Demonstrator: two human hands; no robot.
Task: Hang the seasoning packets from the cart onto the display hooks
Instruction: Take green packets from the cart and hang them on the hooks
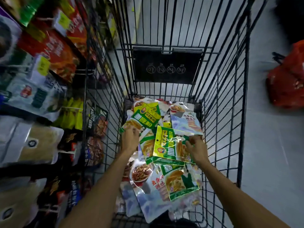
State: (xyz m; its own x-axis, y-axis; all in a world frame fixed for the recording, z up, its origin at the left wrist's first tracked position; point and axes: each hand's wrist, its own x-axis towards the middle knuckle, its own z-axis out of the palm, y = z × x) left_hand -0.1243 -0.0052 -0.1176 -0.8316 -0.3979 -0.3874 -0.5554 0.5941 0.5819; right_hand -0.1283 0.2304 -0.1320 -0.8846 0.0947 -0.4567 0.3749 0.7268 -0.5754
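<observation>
Floor (266, 145): pale grey, smooth, dimly lit. Left side: tiers of bagged goods (62, 51) in red, white, yellow and black, closely packed, blurred; yellow price tags (43, 65) among them. Right side: red plastic bag (287, 79) lying on floor.

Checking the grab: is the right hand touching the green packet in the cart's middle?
Touching. Head view shows the right hand pinching the green packet at its edge.

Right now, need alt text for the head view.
Both hands reach into a black wire cart holding a loose pile of seasoning packets: the left hand grips a green packet at the pile's left edge, the right hand pinches a green-and-gold packet. Stocked display packets hang along the left.
</observation>
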